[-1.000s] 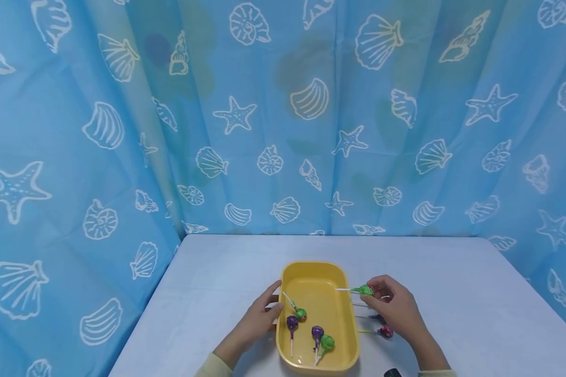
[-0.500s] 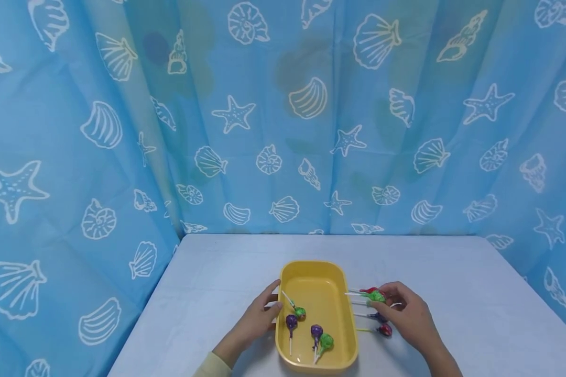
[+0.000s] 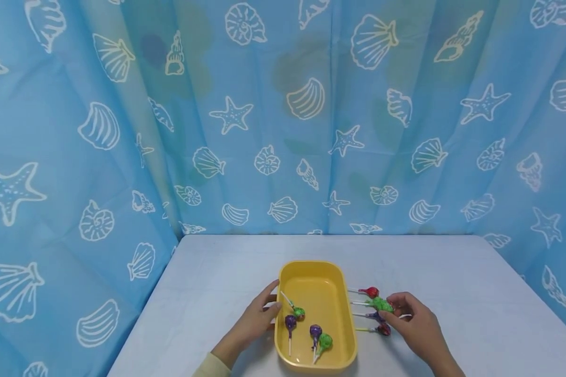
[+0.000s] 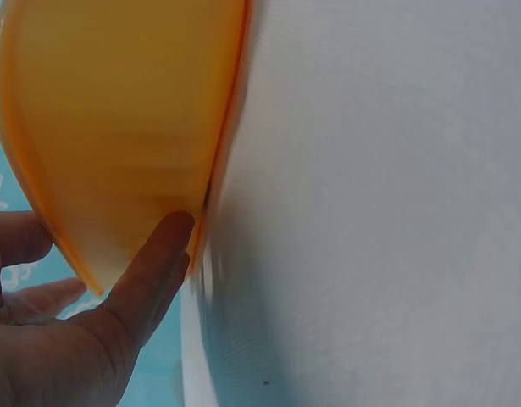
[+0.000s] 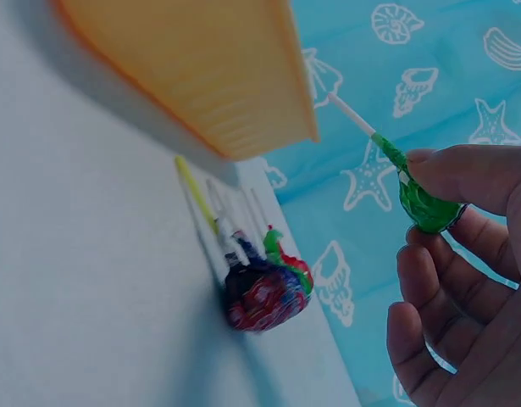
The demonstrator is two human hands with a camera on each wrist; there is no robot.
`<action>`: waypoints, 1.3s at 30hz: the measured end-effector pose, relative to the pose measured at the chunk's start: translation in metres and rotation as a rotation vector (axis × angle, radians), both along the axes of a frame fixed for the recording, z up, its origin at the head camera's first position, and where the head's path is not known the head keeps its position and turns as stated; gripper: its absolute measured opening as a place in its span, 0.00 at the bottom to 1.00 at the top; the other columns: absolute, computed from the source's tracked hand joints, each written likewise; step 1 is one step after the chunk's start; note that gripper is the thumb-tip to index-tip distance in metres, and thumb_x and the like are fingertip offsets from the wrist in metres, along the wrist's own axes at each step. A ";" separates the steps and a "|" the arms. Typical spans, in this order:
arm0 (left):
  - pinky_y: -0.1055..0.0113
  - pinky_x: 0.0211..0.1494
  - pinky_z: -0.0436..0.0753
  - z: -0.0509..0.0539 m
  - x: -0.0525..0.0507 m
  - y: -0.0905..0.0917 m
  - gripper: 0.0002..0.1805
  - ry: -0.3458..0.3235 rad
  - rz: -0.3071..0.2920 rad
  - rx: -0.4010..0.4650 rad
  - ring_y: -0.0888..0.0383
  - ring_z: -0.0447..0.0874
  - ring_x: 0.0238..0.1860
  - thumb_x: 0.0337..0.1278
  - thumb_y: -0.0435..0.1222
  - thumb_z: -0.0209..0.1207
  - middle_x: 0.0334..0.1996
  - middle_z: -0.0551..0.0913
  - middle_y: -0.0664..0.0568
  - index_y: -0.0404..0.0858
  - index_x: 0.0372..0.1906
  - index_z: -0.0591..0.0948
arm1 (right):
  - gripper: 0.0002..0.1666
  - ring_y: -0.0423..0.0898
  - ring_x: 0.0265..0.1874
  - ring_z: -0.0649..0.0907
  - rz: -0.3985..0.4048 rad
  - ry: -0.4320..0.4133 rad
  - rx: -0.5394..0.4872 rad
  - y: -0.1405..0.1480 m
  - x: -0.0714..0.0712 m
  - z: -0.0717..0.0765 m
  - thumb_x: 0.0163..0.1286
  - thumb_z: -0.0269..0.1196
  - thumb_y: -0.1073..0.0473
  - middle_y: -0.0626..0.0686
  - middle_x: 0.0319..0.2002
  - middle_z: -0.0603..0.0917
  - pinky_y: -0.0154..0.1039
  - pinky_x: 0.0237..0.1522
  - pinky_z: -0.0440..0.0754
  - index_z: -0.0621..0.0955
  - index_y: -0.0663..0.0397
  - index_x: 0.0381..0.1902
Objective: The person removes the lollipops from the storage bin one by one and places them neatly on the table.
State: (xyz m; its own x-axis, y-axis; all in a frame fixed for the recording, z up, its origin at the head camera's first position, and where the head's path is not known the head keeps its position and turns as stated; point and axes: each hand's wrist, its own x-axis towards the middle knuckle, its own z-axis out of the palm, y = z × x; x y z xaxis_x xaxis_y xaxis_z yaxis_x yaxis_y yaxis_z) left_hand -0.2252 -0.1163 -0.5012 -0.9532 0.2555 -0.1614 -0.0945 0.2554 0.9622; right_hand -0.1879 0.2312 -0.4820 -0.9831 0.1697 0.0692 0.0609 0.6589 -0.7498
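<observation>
My left hand (image 3: 253,320) grips the left side of the yellow tray (image 3: 317,283); in the left wrist view, its fingers (image 4: 150,267) lie against the tray's outer wall (image 4: 116,110). Right of the tray, my right hand (image 3: 420,325) pinches a green lollipop (image 5: 425,203) by its wrapped head, the white stick pointing toward the tray. Below it in the head view, a red lollipop (image 3: 371,292), a purple one (image 3: 375,316) and a dark red one with a yellow stick (image 3: 383,329) lie in a column, with another green one (image 3: 371,302) partly hidden among them.
Inside the tray are two green lollipops (image 3: 299,313) (image 3: 325,342) and two purple ones (image 3: 290,322) (image 3: 315,330). The white table (image 3: 226,262) ends at a blue shell-patterned curtain (image 3: 264,131) behind and at both sides.
My right hand has moved right and toward me, carrying the green lollipop away from the tray's right rim. The red lollipop it covered now shows. My left hand keeps its hold.
</observation>
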 end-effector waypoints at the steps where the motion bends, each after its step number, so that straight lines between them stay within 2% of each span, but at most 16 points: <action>1: 0.53 0.47 0.90 0.000 0.000 0.000 0.34 -0.001 0.000 -0.002 0.33 0.74 0.64 0.76 0.35 0.53 0.67 0.69 0.32 0.44 0.81 0.58 | 0.21 0.46 0.36 0.81 -0.002 -0.005 0.006 0.000 0.000 -0.002 0.63 0.73 0.55 0.50 0.36 0.84 0.31 0.34 0.83 0.80 0.61 0.48; 9: 0.53 0.47 0.90 -0.004 0.001 -0.002 0.34 0.002 -0.016 0.016 0.33 0.74 0.63 0.76 0.35 0.53 0.68 0.69 0.31 0.43 0.81 0.57 | 0.20 0.46 0.35 0.81 -0.003 -0.045 0.032 0.003 0.005 -0.015 0.60 0.75 0.57 0.49 0.34 0.84 0.39 0.35 0.86 0.81 0.60 0.46; 14: 0.54 0.47 0.90 -0.005 0.000 -0.001 0.34 -0.016 -0.006 -0.001 0.34 0.74 0.64 0.76 0.36 0.53 0.68 0.69 0.33 0.45 0.81 0.58 | 0.21 0.45 0.34 0.82 0.020 -0.107 0.059 0.005 0.007 -0.020 0.58 0.75 0.56 0.48 0.35 0.84 0.40 0.31 0.82 0.81 0.59 0.45; 19: 0.55 0.48 0.90 -0.004 -0.001 -0.001 0.34 -0.019 0.004 -0.022 0.35 0.74 0.64 0.76 0.36 0.53 0.68 0.69 0.34 0.47 0.81 0.58 | 0.21 0.44 0.33 0.80 0.044 -0.162 0.075 0.005 0.010 -0.023 0.56 0.76 0.55 0.46 0.33 0.83 0.42 0.32 0.82 0.82 0.58 0.44; 30: 0.53 0.48 0.90 -0.001 0.000 0.000 0.34 -0.001 0.001 0.004 0.34 0.75 0.63 0.75 0.35 0.53 0.68 0.69 0.33 0.45 0.81 0.57 | 0.19 0.45 0.30 0.77 0.062 -0.238 0.079 0.005 0.011 -0.032 0.55 0.77 0.58 0.48 0.31 0.80 0.40 0.31 0.82 0.80 0.57 0.40; 39: 0.54 0.46 0.91 -0.003 0.000 -0.001 0.34 0.008 0.000 0.014 0.35 0.76 0.62 0.75 0.34 0.54 0.67 0.69 0.32 0.44 0.81 0.58 | 0.20 0.47 0.28 0.74 0.095 -0.310 0.119 0.004 0.014 -0.033 0.54 0.77 0.58 0.49 0.28 0.76 0.40 0.28 0.75 0.78 0.56 0.38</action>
